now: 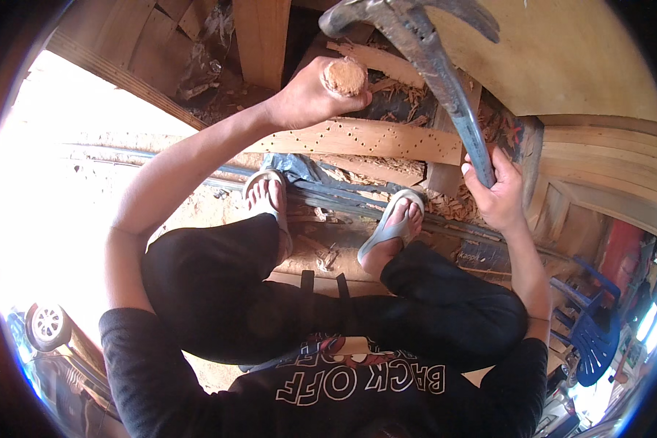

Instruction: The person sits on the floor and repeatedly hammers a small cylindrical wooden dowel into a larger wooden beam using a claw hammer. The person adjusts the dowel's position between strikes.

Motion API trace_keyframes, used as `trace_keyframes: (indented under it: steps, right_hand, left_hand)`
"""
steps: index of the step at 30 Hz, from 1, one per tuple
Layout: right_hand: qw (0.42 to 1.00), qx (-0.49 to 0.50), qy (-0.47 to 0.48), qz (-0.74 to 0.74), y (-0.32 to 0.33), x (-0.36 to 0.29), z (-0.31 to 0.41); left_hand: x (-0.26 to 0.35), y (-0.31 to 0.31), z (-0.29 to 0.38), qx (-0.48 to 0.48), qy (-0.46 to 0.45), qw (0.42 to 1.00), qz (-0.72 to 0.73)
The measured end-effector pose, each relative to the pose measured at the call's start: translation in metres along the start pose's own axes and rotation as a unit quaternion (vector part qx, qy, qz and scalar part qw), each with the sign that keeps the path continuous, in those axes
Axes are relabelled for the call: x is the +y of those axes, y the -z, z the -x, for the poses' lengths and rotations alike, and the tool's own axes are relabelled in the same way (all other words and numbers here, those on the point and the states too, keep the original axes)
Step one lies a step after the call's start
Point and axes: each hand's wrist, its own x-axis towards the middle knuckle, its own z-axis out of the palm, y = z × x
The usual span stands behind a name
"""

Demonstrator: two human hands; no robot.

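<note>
My left hand [320,93] is closed around an upright round wooden handle [345,78], whose worn end faces up; whatever tool is below it is hidden by the hand. My right hand [495,191] grips the shaft of a metal claw hammer [449,82], raised with its head at the top of the view, to the right of the left hand. Below both hands lies a light wooden board [361,137] with many small holes across its face. Wood chips [410,104] lie behind the board.
My sandalled feet stand near dark strips [334,191] and a crumpled blue plastic sheet [293,166]. A large wooden panel [553,60] is at upper right, beside stacked boards [602,159]. An upright timber [261,44] stands at the top. A blue plastic chair [594,339] is at right.
</note>
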Motion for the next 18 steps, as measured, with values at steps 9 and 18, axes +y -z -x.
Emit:
trace_keyframes:
  steps: [9,18]
  right_hand:
    - [1.000,0.024,-0.012,-0.006,0.003,0.004,0.010]
    - [0.995,-0.035,0.017,0.096,0.007,0.002,0.008]
  left_hand:
    - [-0.007,-0.002,0.002,0.004,-0.021,1.000,-0.012]
    - [-0.010,-0.002,0.008,0.020,0.013,1.000,0.000]
